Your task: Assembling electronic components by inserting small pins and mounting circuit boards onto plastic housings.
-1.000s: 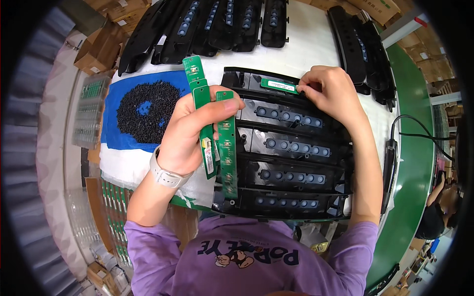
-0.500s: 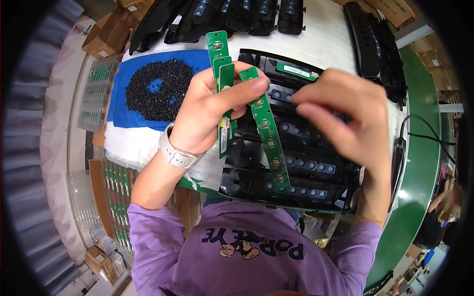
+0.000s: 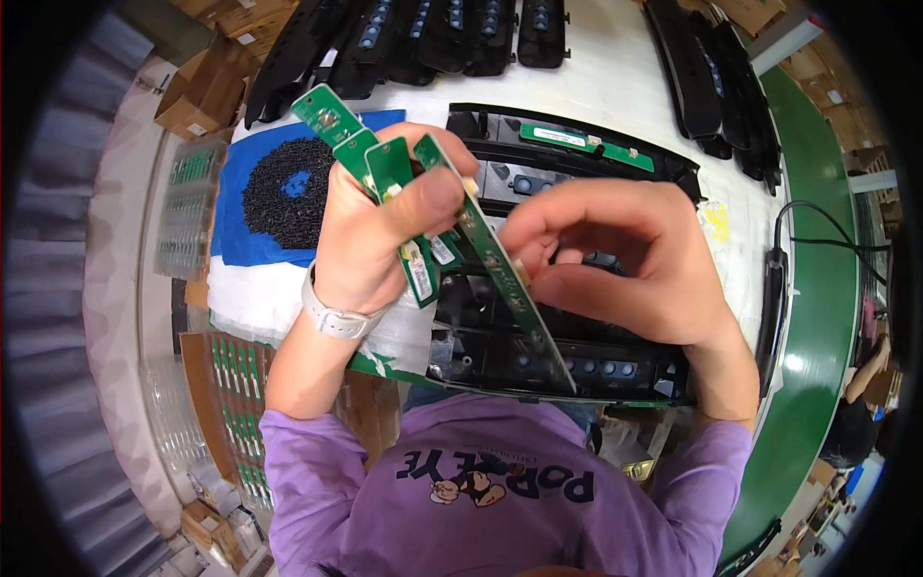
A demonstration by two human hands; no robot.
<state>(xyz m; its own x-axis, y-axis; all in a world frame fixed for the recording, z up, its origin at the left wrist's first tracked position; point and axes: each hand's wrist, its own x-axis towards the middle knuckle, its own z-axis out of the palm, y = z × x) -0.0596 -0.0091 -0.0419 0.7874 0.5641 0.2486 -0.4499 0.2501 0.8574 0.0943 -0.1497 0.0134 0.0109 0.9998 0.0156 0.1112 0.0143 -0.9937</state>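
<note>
My left hand (image 3: 385, 236) grips a fanned bundle of narrow green circuit boards (image 3: 356, 144) above the table. My right hand (image 3: 615, 260) pinches the frontmost long green board (image 3: 500, 264) near its middle, thumb and fingers on its edge. Under both hands lies a stack of black plastic panels (image 3: 567, 361) with blue buttons. The top panel's far edge carries another green board (image 3: 577, 142) seated in it.
A pile of small black parts (image 3: 284, 188) lies on a blue sheet (image 3: 231, 240) at left. More black panels (image 3: 423, 29) line the far edge. Trays of green boards (image 3: 236, 413) sit lower left. A black cable (image 3: 774, 298) runs along the green belt (image 3: 817, 317) at right.
My right hand left the seated board at the far edge and came to the bundle, gripping the front board. My left hand lifted the boards closer to the camera.
</note>
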